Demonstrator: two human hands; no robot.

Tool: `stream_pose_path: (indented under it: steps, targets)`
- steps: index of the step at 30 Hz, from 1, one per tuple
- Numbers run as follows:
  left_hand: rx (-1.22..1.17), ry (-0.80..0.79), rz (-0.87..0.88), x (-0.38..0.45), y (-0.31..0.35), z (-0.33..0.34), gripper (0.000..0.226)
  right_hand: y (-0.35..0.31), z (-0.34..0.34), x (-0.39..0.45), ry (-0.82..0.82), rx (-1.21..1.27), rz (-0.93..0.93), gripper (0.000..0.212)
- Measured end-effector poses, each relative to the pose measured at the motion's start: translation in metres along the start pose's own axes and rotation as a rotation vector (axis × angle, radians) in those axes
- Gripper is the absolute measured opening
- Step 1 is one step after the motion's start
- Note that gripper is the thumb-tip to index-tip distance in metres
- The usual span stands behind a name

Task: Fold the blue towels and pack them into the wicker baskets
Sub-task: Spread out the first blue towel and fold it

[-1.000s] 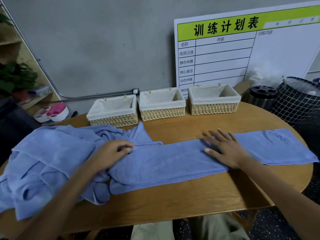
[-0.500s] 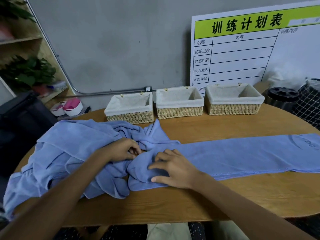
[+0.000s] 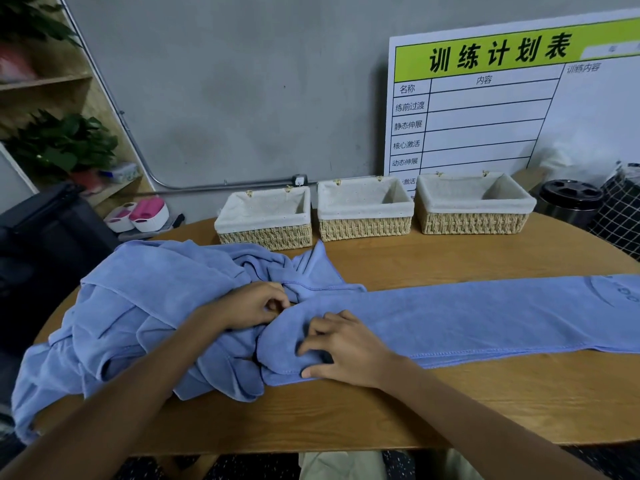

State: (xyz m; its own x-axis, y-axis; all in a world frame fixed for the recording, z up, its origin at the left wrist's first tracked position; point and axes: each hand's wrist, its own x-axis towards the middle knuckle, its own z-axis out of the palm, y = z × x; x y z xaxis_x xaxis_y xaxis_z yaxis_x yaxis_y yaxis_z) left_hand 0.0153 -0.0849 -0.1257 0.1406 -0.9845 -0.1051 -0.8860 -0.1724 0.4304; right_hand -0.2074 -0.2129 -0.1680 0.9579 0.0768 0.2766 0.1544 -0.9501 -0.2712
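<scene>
Step in hand: folding the first towel; the long towel lies as a flat strip across the tabletop, and its left end is being gathered for the next fold.
Left hand: the left hand sits with fingers curled at the far corner of that end, apparently pinching cloth, though the fingertips are partly hidden in the folds.
Right hand: the right hand has bent fingers on top of the near corner and its thumb at the hem, gripping the edge.
Other towels: a loose heap of blue towels lies to the left, touching the strip's end and hanging off the tabletop edge.
Baskets: three lined wicker baskets stand in a row at the back of the tabletop, none holding a towel, well apart from the hands.
Next move: likely lifting both corners together and carrying them rightward over the strip, keeping hems aligned and clear of the heap.
Surface: a rounded wooden tabletop.
Room: grey wall, a white-and-green wall chart, a shelf with a plant, dark bins at right.
</scene>
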Motion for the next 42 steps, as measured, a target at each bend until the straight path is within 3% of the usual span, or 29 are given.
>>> stream_pose_path:
  steps: [11,19,23,28,34,40,42]
  targets:
    - [-0.427,0.055,-0.156,-0.005,0.007,-0.014,0.016,-0.003,0.004,-0.003,0.087,-0.017,-0.074,0.018]
    - [-0.471,-0.128,-0.196,-0.013,0.013,-0.023,0.042,-0.004,0.004,-0.005,0.089,0.068,-0.061,0.017]
    - [-0.479,-0.068,-0.211,-0.017,0.014,-0.019,0.046,-0.004,0.001,-0.006,0.071,0.1,-0.054,0.018]
    - [-0.527,-0.064,-0.206,-0.018,0.016,-0.016,0.036,-0.004,0.0,-0.007,0.064,0.118,-0.042,0.017]
    - [-0.632,-0.103,-0.179,-0.016,0.009,-0.015,0.055,-0.005,-0.001,-0.007,0.058,0.109,-0.049,0.018]
    - [-0.74,0.04,-0.215,-0.012,0.012,0.002,0.044,-0.006,0.0,-0.008,0.062,0.12,-0.063,0.017]
    - [-0.506,0.137,-0.223,-0.011,0.015,0.008,0.04,-0.005,0.0,-0.008,0.066,0.117,-0.074,0.016]
